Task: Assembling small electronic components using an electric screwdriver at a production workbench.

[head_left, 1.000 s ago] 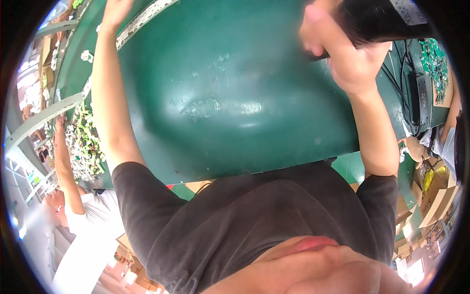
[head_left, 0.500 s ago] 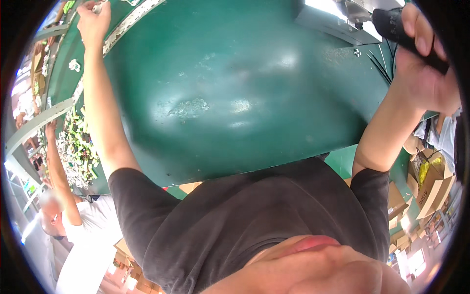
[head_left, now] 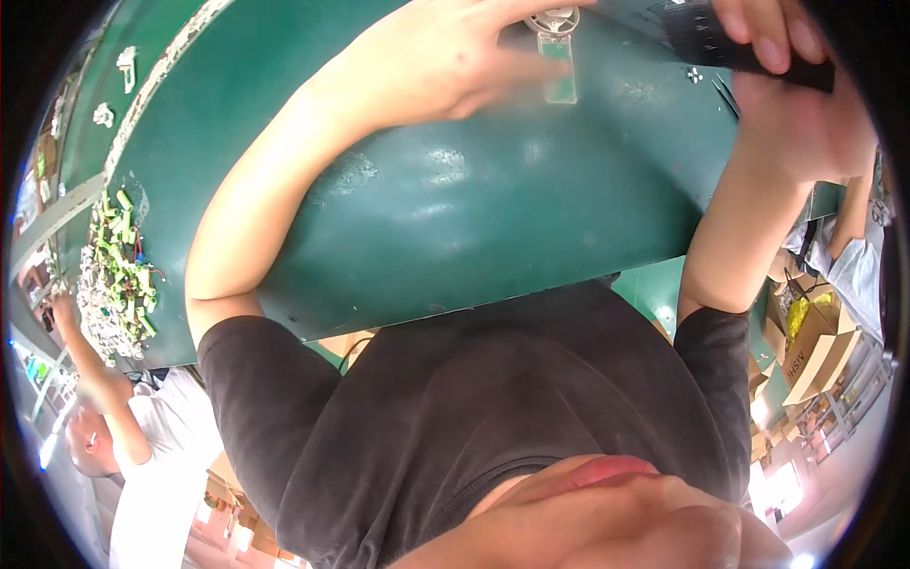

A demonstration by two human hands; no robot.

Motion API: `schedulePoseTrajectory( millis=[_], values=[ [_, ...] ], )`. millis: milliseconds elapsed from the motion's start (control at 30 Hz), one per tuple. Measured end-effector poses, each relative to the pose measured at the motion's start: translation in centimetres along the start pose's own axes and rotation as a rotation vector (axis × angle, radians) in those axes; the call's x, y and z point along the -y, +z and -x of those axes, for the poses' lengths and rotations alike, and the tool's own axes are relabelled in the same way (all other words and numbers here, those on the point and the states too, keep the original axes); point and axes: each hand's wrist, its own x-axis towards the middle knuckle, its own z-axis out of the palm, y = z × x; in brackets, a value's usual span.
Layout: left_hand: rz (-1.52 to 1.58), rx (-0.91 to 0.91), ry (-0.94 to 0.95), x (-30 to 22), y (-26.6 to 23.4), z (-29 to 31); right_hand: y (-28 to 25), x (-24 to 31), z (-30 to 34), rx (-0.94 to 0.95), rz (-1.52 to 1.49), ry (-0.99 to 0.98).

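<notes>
My left hand (head_left: 445, 62) reaches across the green table (head_left: 455, 218) to the top centre. Its fingertips hold a small round metal piece with a clear, green-tinted tab (head_left: 557, 59) hanging from it. My right hand (head_left: 791, 104) is at the top right, its fingers closed around a flat black tool (head_left: 725, 43) that points left toward the small piece. Both hands are close together above the far part of the table. My black shirt fills the lower middle of the view.
A heap of small green and white parts (head_left: 118, 275) lies at the table's left end, with a few white bits (head_left: 123, 66) further up. A person in a white shirt (head_left: 142, 484) works at the lower left. Cardboard boxes (head_left: 815, 356) stand on the right.
My left arm has swung from the far upper left to the top centre and now holds the small tabbed piece. My right hand with the black tool has shifted slightly left toward it.
</notes>
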Motion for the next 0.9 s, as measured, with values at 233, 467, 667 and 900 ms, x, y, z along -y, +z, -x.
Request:
schedulePoseTrajectory(
  millis=[233, 467, 667, 900],
  values=[
    [0.056, -0.127, -0.045, -0.6, 1.7, 1.3, 3.0, -2.2, 1.9, 0.016, -0.039, 0.052],
    [0.081, -0.201, -0.009, -0.6, 2.0, 1.0, 3.8, -3.0, 2.0, 0.022, -0.031, 0.055],
    [0.047, -0.101, -0.049, -0.7, 1.2, 1.1, 4.5, -3.5, 1.7, 0.05, -0.025, 0.04],
    [0.121, -0.146, -0.113, -1.8, 0.6, 0.5, 4.1, -3.1, 1.1, 0.1, -0.052, -0.002]
  ],
)
